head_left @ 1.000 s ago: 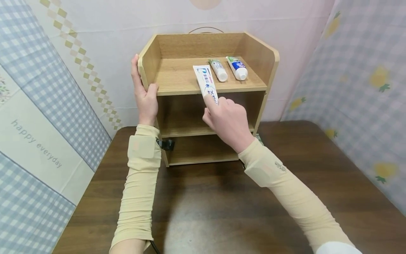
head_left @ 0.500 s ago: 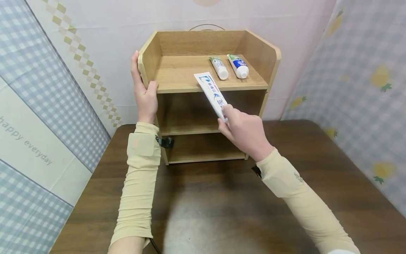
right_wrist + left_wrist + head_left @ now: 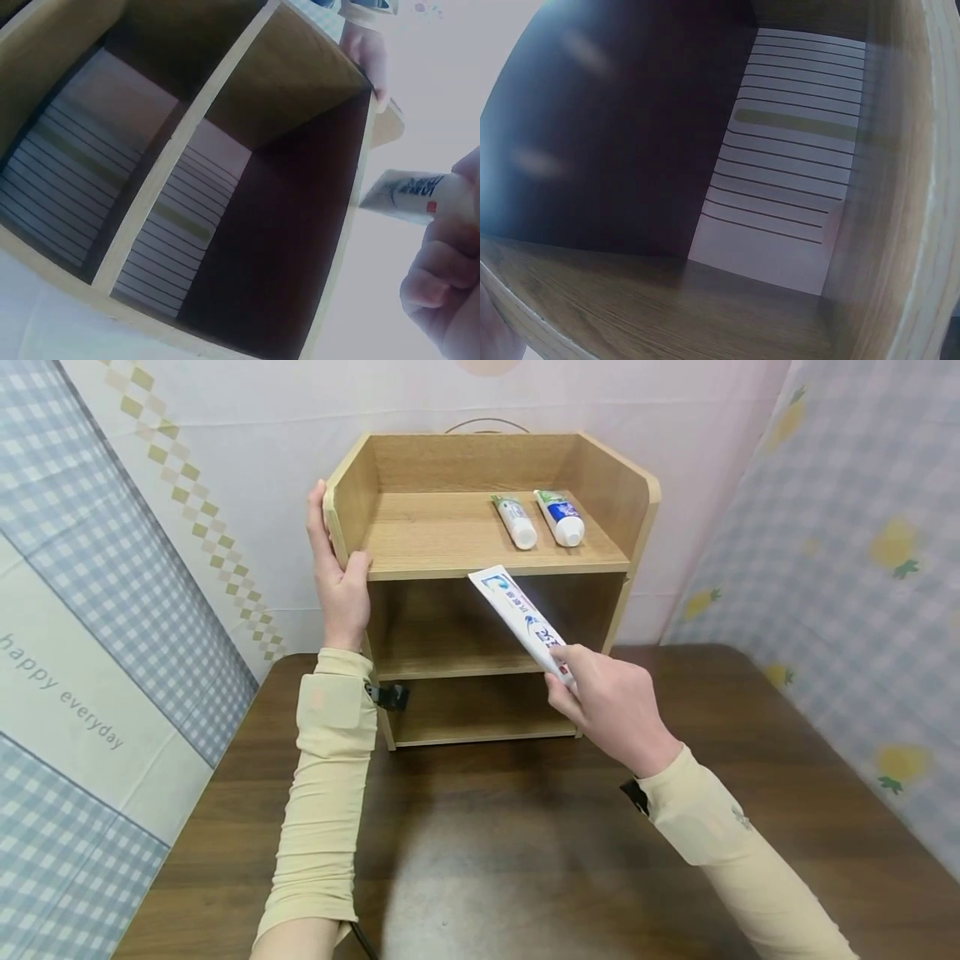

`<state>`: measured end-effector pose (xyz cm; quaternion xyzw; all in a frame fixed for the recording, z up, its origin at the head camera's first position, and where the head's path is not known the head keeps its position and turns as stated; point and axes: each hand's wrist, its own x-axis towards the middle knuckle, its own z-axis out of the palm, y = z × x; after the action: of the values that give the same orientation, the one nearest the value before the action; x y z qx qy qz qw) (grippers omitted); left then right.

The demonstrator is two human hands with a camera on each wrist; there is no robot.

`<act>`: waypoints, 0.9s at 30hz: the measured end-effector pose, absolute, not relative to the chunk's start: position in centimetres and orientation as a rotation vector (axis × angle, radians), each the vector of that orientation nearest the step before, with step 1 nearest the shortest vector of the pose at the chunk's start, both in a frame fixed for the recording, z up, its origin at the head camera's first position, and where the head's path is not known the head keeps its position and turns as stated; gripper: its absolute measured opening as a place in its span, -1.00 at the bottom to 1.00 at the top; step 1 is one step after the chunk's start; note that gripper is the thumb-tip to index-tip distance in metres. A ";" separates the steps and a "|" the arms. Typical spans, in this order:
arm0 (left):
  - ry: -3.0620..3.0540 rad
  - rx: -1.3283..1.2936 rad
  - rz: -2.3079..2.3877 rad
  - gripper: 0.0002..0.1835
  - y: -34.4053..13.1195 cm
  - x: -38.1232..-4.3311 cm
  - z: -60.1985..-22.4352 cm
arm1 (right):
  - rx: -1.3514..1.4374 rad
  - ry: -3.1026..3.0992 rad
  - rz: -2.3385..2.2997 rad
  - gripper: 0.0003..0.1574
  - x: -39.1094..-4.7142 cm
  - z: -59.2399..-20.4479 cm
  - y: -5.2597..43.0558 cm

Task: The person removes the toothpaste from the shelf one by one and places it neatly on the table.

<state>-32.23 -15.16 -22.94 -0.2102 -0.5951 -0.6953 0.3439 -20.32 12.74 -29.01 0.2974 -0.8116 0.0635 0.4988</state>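
Observation:
My left hand (image 3: 342, 593) holds the left side panel of a small wooden shelf (image 3: 427, 531), thumb at the front edge and fingers along the outside. A white toothpaste tube (image 3: 517, 614) with blue print is held in my right hand (image 3: 617, 703), in front of the shelf's open compartments. Its flat end points up and left, while the cap end is hidden by the hand. In the right wrist view the same tube (image 3: 412, 195) shows beside the shelf's edge. Two more toothpaste tubes lie on the top board: a white-green one (image 3: 516, 522) and a blue-white one (image 3: 560, 518).
Below the top board are a middle compartment (image 3: 435, 631) and a bottom one (image 3: 472, 708). The shelf stands on a dark wooden table (image 3: 480, 852). Patterned cloth (image 3: 817, 577) hangs behind and at both sides.
My right hand has drawn the toothpaste tube off the top board, down and right toward me, and the tube has tilted more. The left hand stays on the side panel.

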 end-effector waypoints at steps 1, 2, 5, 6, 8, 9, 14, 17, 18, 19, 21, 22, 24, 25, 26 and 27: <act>-1.548 -0.547 -1.805 -0.15 -15.2 -32.2 -23.0 | 0.726 -1.966 0.154 -0.72 -20.2 -29.1 12.9; -1.551 -0.547 -1.802 -0.15 -15.2 -32.3 -23.0 | 0.733 -1.969 0.155 -0.72 -20.1 -29.4 13.0; -1.561 -0.541 -1.796 -0.15 -15.2 -32.2 -23.2 | 0.762 -1.980 0.168 -0.70 -19.7 -30.7 13.7; -1.562 -0.539 -1.793 -0.15 -15.3 -32.2 -23.2 | 0.766 -1.990 0.176 -0.68 -19.5 -31.2 13.9; -1.563 -0.537 -1.790 -0.14 -15.4 -32.2 -23.3 | 0.766 -2.001 0.187 -0.64 -19.3 -32.5 14.5; -1.561 -0.536 -1.790 -0.14 -15.4 -32.2 -23.3 | 0.763 -2.006 0.195 -0.62 -19.2 -33.1 14.9; -1.530 -0.538 -1.797 -0.14 -15.6 -32.1 -23.2 | 0.716 -2.045 0.198 -0.57 -18.7 -34.6 16.3; -1.525 -0.541 -1.803 -0.14 -15.6 -32.2 -23.0 | 0.702 -2.073 0.218 -0.58 -18.4 -35.1 17.0; -1.531 -0.542 -1.804 -0.14 -15.6 -32.2 -22.9 | 0.698 -2.086 0.229 -0.58 -18.2 -35.2 17.3; -1.539 -0.544 -1.803 -0.14 -15.6 -32.2 -22.9 | 0.694 -2.097 0.240 -0.58 -18.1 -35.4 17.6; -1.550 -0.547 -1.801 -0.14 -15.4 -32.2 -22.9 | 0.688 -2.118 0.270 -0.56 -17.8 -35.6 18.2; -1.555 -0.548 -1.798 -0.14 -15.4 -32.3 -22.9 | 0.685 -2.133 0.281 -0.55 -17.6 -35.7 18.5; -1.557 -0.548 -1.795 -0.14 -15.3 -32.3 -22.9 | 0.678 -2.152 0.295 -0.50 -17.3 -36.0 19.2; -1.555 -0.549 -1.795 -0.14 -15.3 -32.3 -22.9 | 0.672 -2.162 0.294 -0.46 -17.1 -36.1 19.6; -1.552 -0.549 -1.795 -0.14 -15.2 -32.3 -22.9 | 0.663 -2.176 0.291 -0.43 -16.9 -36.2 20.0; -1.551 -0.549 -1.795 -0.14 -15.2 -32.3 -22.9 | 0.651 -2.191 0.288 -0.40 -16.7 -36.3 20.3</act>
<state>-32.26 -15.20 -22.90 -0.2114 -0.5977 -0.6917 0.3459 -16.74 20.34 -36.26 0.2580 -0.8689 0.1143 0.4066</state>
